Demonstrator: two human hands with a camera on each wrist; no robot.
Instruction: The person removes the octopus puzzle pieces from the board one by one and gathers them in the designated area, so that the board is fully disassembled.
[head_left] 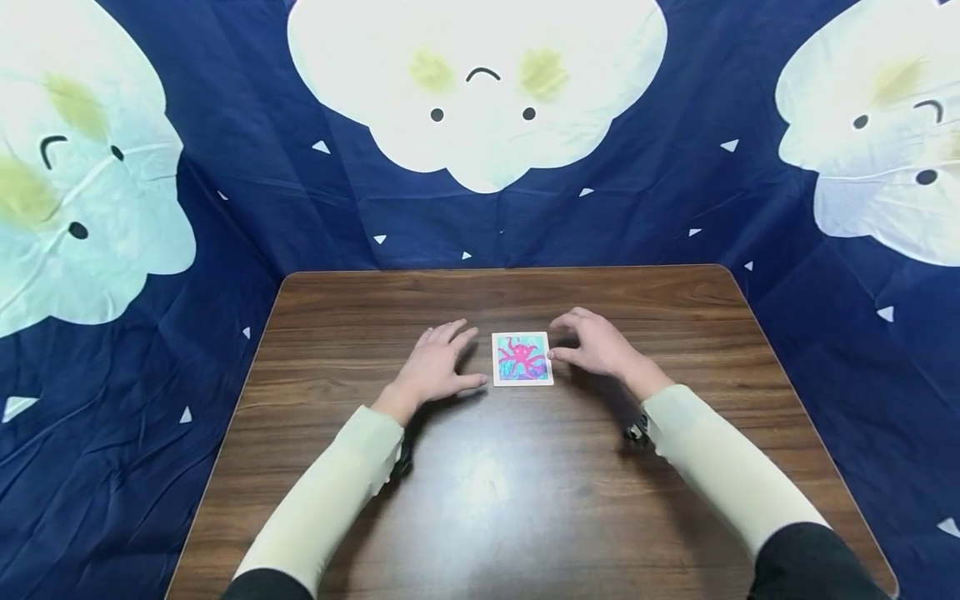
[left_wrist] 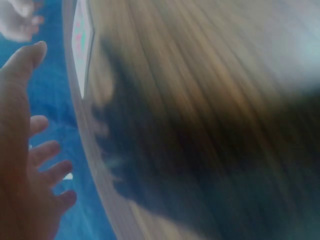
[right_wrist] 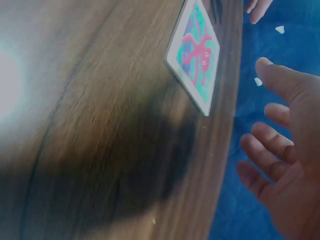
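Observation:
A square white-bordered picture tile (head_left: 522,359) lies flat on the wooden table (head_left: 480,533), its face showing a pink octopus on blue and purple. Just left of it in the head view is my left hand (head_left: 437,367), fingers spread and holding nothing. My right hand (head_left: 596,343) hovers at the tile's right side, fingers loosely bent, the thumb tip close to the border; whether it touches is unclear there. From the right wrist view, the right hand (right_wrist: 292,140) appears apart from the tile (right_wrist: 197,57). The left wrist view catches the left hand (left_wrist: 30,150) with its fingers apart.
Dark blue cloth (head_left: 247,217) with large white cloud faces (head_left: 480,100) and small white triangles hangs behind the table and along both sides. The table's far edge (head_left: 510,269) runs behind the tile. A bright reflection lies on the tabletop near the front.

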